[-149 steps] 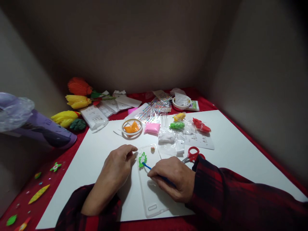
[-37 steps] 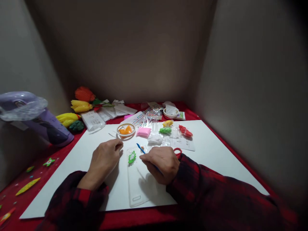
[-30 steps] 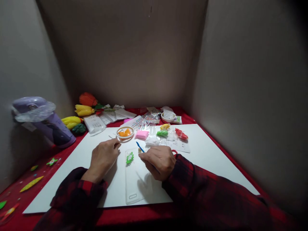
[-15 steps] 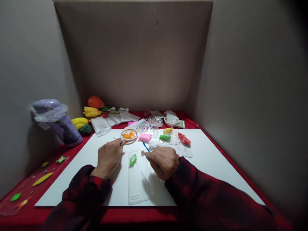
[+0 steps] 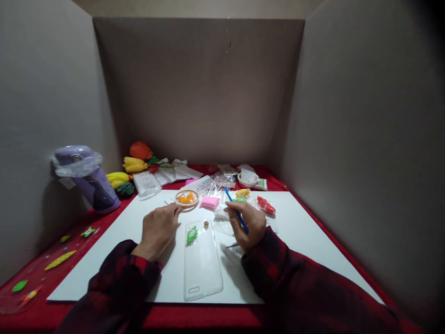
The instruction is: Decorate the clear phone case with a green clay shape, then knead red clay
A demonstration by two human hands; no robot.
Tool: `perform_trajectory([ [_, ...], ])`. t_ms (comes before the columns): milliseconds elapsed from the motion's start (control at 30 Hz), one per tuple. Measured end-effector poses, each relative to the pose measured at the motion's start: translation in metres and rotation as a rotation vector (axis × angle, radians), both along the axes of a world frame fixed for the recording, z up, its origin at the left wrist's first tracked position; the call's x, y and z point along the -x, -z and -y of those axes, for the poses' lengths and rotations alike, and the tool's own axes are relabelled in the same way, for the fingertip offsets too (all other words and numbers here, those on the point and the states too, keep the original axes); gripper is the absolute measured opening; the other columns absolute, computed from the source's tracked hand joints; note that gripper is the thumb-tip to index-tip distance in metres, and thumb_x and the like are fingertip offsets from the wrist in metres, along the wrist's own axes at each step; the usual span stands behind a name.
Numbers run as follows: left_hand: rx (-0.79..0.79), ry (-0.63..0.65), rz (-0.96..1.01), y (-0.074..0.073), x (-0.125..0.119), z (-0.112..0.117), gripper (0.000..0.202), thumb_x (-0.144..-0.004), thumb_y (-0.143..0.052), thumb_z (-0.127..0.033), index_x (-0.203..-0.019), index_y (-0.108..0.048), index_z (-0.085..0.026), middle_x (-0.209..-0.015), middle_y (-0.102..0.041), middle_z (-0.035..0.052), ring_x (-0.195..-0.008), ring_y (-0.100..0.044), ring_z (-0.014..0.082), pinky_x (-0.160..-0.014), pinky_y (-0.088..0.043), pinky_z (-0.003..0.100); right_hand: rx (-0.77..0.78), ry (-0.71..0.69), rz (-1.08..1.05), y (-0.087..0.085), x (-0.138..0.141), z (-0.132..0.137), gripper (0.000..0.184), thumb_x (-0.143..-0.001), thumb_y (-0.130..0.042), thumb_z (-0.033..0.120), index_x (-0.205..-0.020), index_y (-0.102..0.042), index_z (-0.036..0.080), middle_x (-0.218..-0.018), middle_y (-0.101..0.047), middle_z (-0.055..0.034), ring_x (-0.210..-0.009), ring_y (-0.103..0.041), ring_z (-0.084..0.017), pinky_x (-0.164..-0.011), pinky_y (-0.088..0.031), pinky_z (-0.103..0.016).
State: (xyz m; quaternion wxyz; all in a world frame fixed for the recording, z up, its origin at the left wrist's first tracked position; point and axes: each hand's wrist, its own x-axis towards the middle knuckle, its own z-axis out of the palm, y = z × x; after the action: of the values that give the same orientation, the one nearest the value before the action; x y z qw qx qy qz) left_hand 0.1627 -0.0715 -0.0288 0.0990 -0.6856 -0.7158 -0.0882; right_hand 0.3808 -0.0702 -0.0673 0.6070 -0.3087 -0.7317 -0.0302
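My red-covered bench (image 5: 194, 311) carries a large white board (image 5: 295, 227). With the clock face centred on the clear plastic case, a purple tumbler (image 5: 99, 192) leans at 10 o'clock, off the board. The case (image 5: 203, 269) itself lies flat on the white surface, directly in front of me, between my two hands and apart from both.

My left hand (image 5: 158, 232), at 10 o'clock, is curled, thumb and forefinger close together; I cannot tell whether anything is pinched there. Its fingertips end right by the round hoop (image 5: 177, 202) at 11 o'clock. My right hand (image 5: 248, 227), at 2 o'clock, is half closed, gripping a blue tool (image 5: 242, 222) whose tip slants toward 11.

A pink packet (image 5: 210, 202) sits at 12 o'clock. On the case's upper part are a jagged green piece (image 5: 191, 234) with a whitish middle and, just to its right, a tiny round bead (image 5: 206, 223).
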Motion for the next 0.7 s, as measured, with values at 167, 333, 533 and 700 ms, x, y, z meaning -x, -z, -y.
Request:
perform_trajectory([
  [167,-0.015,0.025,0.037,0.0,0.0,0.0,0.027,-0.09,-0.04,-0.03,-0.086,-0.066,-0.02,-0.084,-0.073,0.0093,-0.077,-0.065,0.0245,-0.057,-0.031,0.029,0.034,0.092,-0.097,-0.001,-0.003,-0.011,0.016,-0.09,-0.045,0.016,-0.104,-0.055,0.018,-0.079,-0.07,-0.0055,-0.072,-0.068,-0.016,-0.067,-0.055,-0.029],
  [333,-0.091,0.147,0.242,0.006,0.002,-0.004,0.027,-0.088,-0.043,-0.03,-0.088,-0.068,-0.021,-0.087,-0.073,0.0076,-0.08,-0.065,0.0224,-0.063,-0.039,0.027,0.103,0.186,0.008,0.002,-0.005,-0.02,0.013,-0.089,-0.049,0.017,-0.094,-0.061,0.017,-0.082,-0.069,-0.0066,-0.077,-0.065,-0.018,-0.07,-0.051,-0.029],
  [533,-0.012,0.413,0.64,-0.006,-0.01,-0.027,0.017,-0.077,-0.051,-0.022,-0.076,-0.069,-0.02,-0.076,-0.071,0.0019,-0.069,-0.062,0.0168,-0.064,-0.045,0.026,0.227,0.228,0.245,0.007,-0.004,-0.023,0.014,-0.082,-0.053,0.017,-0.089,-0.065,0.018,-0.074,-0.062,-0.0053,-0.072,-0.06,-0.017,-0.062,-0.044,-0.024],
  [700,0.057,0.562,0.477,-0.012,-0.032,-0.048,0.02,-0.071,-0.05,-0.01,-0.068,-0.069,-0.018,-0.072,-0.069,0.0033,-0.069,-0.061,0.0165,-0.066,-0.044,0.027,0.301,0.291,0.339,0.009,-0.003,-0.024,0.012,-0.08,-0.055,0.016,-0.084,-0.066,0.019,-0.072,-0.06,-0.0035,-0.063,-0.056,-0.015,-0.056,-0.036,-0.022],
])
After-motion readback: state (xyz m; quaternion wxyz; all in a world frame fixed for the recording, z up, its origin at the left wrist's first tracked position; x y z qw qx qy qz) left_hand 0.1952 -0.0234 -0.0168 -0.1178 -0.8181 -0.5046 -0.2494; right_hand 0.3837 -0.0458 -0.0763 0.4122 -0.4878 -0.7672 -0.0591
